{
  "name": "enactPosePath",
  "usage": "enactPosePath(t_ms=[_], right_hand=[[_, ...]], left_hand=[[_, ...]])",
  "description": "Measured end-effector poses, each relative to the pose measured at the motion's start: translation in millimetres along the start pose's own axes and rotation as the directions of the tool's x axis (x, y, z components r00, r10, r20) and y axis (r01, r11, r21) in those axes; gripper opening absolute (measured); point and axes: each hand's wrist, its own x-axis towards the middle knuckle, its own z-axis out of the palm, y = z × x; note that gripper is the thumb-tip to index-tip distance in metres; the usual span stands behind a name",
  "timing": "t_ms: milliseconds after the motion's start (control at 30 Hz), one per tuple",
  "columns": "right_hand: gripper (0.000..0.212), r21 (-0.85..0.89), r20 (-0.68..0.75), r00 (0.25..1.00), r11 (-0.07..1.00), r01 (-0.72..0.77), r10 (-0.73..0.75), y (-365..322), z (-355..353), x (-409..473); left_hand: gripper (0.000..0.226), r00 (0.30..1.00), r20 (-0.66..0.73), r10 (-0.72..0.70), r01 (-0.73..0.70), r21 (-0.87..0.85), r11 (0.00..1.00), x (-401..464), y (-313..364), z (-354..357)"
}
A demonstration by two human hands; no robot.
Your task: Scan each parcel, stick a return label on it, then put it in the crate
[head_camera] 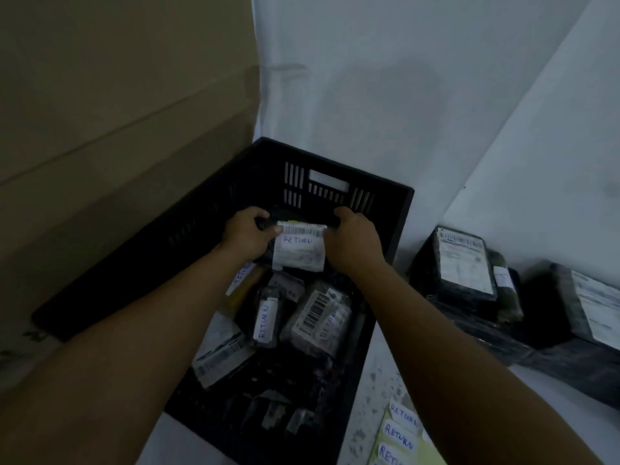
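here, both my hands hold one dark-wrapped parcel point(298, 248) over the far end of a black slatted crate point(399, 209). my left hand point(246, 234) has its grip curled round the parcel's left edge, and my right hand point(355, 239) has its grip curled round the right edge. the parcel's white label faces up, with a barcode strip and a handwritten "return" sticker. below it, inside the crate, lie several other wrapped parcels point(315, 318), some marked "return" too. a large cardboard box point(117, 135) stands just left of the crate. to the right, more wrapped parcels, the waiting stack point(469, 273), sit apart from the crate. a sheet of return labels point(401, 436) lies at the lower right.
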Motion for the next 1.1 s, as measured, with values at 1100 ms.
enactPosePath(t_ms=[1100], right_hand=[[0.018, 0.274, -0.549, 0.83, 0.96, 0.064, 0.102, 83.8, -70.1, -87.2]], left_hand=[[0.016, 0.831, -0.127, 0.542, -0.542, 0.035, 0.84, -57.3, 110.0, 91.2]])
